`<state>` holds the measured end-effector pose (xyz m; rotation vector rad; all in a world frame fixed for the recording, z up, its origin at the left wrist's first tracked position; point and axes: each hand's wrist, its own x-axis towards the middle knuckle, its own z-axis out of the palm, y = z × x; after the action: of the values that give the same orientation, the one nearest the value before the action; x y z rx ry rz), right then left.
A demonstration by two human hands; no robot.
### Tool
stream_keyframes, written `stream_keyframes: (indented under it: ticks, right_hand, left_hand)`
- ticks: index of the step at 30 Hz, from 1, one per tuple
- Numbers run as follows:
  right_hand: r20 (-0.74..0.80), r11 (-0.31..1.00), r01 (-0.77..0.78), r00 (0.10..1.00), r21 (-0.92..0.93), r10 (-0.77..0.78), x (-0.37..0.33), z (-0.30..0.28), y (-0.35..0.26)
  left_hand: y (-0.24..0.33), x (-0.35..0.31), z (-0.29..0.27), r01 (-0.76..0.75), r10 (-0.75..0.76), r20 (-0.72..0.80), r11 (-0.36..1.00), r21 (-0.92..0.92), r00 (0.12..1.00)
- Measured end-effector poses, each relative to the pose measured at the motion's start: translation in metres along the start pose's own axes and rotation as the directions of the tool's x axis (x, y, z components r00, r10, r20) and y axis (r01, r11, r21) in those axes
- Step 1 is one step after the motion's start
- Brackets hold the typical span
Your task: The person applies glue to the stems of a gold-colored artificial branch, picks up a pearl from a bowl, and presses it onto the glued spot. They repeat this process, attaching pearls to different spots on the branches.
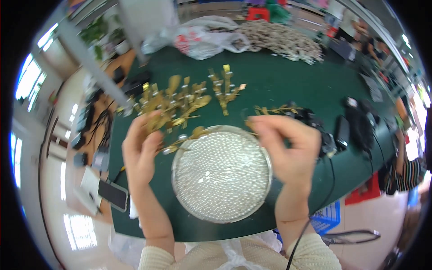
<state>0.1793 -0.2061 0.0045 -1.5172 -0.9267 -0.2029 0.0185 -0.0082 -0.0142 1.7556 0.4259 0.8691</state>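
Note:
In front of me lies a round tray point(226, 222) with a pale metal rim, filled with small shiny white beads point(220, 177). My left hand point(140, 155) is closed at the tray's upper left. Its fingers pinch a gold leaf sprig point(197, 132) with white beads, which reaches over the tray's far rim. My right hand point(291, 146) is at the upper right rim with thumb and fingers pinched together. A small golden bit shows by its fingertips, too blurred to name. Beyond the left hand lies a pile of gold leaf sprigs point(180, 101).
One beaded sprig point(225, 92) lies apart on the green table point(279, 81). Plastic bags point(204, 38) and a heap of pale pieces point(283, 39) lie at the far edge. Black devices with cables point(357, 126) stand right; a phone point(113, 195) lies left.

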Motion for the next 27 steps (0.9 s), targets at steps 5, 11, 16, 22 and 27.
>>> stream_keyframes:
  ticks: [5,11,16,22,27]
  right_hand:
    - [-0.132,0.990,-0.046,0.989,0.134,0.064,0.000,-0.015,-0.005]
    - [0.132,0.997,0.063,0.989,0.050,-0.069,0.005,-0.004,-0.002]
    - [0.255,0.990,0.144,0.957,-0.007,-0.137,0.003,0.006,-0.007]
    - [0.251,0.984,0.175,0.952,0.020,-0.174,0.001,0.016,0.002]
    - [0.128,0.996,0.085,0.988,0.018,-0.086,0.002,0.014,0.000]
  left_hand:
    - [0.001,0.005,-0.002,0.021,-0.018,0.027,0.994,-0.103,0.999]
    - [-0.005,0.002,-0.011,0.038,-0.039,0.025,0.999,0.015,0.999]
    - [-0.006,0.001,-0.005,0.104,-0.101,0.081,0.994,-0.037,0.992]
    - [-0.008,0.001,-0.001,0.081,-0.068,0.201,0.995,-0.057,0.977]
    - [0.000,0.004,-0.003,0.072,-0.016,0.323,0.984,-0.161,0.946]
